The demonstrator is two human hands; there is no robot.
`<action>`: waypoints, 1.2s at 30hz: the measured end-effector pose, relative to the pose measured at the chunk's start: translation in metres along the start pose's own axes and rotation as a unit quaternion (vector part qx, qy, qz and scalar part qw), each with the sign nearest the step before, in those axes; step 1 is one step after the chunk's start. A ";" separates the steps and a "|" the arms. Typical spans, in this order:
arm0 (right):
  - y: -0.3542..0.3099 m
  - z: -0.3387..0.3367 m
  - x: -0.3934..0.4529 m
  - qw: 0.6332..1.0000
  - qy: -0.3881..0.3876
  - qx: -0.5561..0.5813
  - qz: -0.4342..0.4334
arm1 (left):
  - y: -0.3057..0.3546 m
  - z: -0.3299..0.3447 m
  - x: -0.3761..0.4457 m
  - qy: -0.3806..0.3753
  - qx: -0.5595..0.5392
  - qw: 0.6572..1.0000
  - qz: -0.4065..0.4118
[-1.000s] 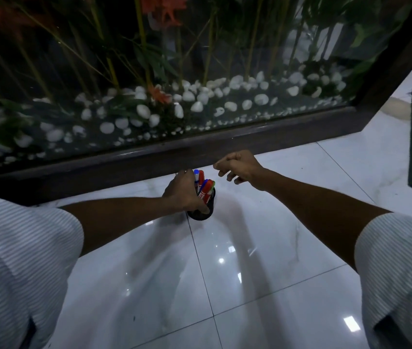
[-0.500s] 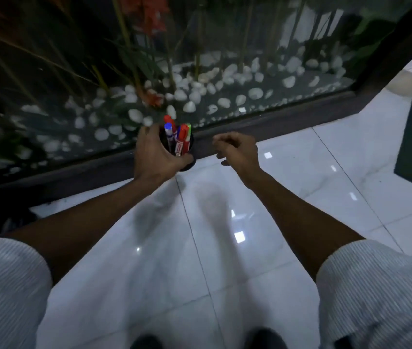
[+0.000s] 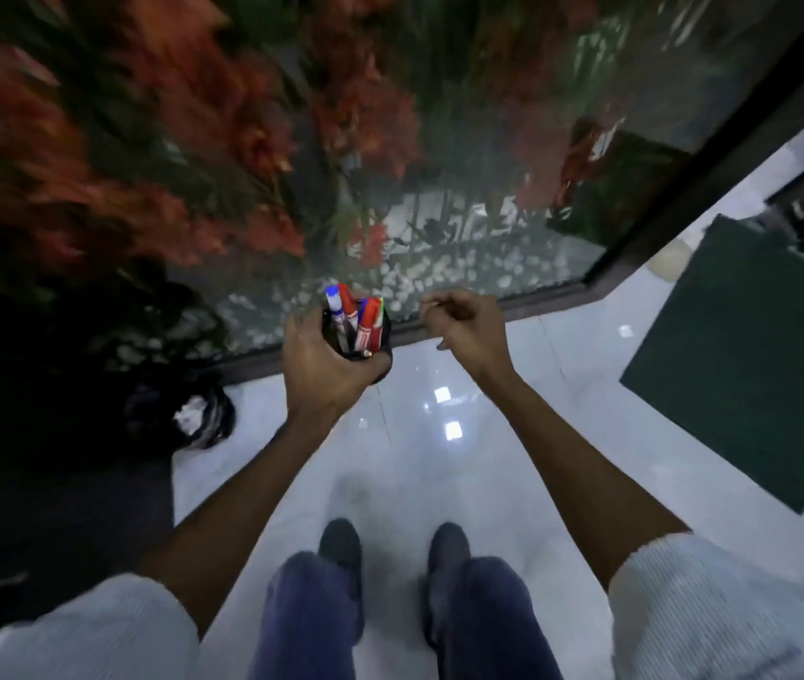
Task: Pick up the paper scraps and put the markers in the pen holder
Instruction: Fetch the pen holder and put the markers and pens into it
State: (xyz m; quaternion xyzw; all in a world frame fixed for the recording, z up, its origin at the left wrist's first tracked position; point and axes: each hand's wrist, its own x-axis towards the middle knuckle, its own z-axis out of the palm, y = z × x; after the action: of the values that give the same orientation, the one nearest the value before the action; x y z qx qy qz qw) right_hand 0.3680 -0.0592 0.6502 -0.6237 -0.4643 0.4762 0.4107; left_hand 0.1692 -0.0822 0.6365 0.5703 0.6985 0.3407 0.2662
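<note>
You stand on a glossy pale tiled floor (image 3: 405, 483), your dark shoes (image 3: 341, 542) and blue trouser legs (image 3: 311, 620) nearest the camera, striped sleeves (image 3: 714, 611) framing the shot on both sides. A dark green mat (image 3: 753, 355) lies on the tiles to your right, and a black bag (image 3: 189, 414) slumps at your left beside the glass. Both forearms reach forward. Your left hand (image 3: 326, 365) grips the black pen holder (image 3: 375, 346) from its left side, fingers wrapped around the wall, holding it off the floor at about waist level. The markers (image 3: 363, 319) stand inside it, caps up, long axes close to upright and leaning slightly: red ones, and one with a blue cap at the left. White label bands show on the barrels, but the printing is too blurred to read. Your right hand (image 3: 468, 326) hangs just beside the holder on its right, fingers curled loosely; whether it pinches a scrap cannot be told. That makes the right hand the free one for whatever remains, with the holder's open mouth lying to its left and slightly lower. No paper scraps show on the visible floor. Beyond the hands, a dark-framed glass panel (image 3: 488, 267) encloses white pebbles (image 3: 439, 272) and red-orange plants (image 3: 154, 139).
</note>
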 end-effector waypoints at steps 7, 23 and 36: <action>-0.139 -0.019 -0.084 0.999 -0.030 0.018 -0.019 | 0.122 -0.127 -0.058 0.069 0.005 0.997 -0.015; -0.283 0.191 -0.153 0.954 -0.269 -0.036 -0.127 | 0.073 -0.355 -0.119 0.331 -0.029 0.932 -0.148; -0.330 0.540 -0.314 0.879 -0.441 -0.071 -0.165 | -0.166 -0.607 -0.235 0.455 0.063 0.826 -0.328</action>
State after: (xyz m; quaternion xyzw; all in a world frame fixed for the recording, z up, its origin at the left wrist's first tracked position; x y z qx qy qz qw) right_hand -0.2565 -0.2498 0.9191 -0.2909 -0.7259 0.5934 0.1906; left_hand -0.3454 -0.4359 0.8829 0.1036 0.9062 0.4094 -0.0222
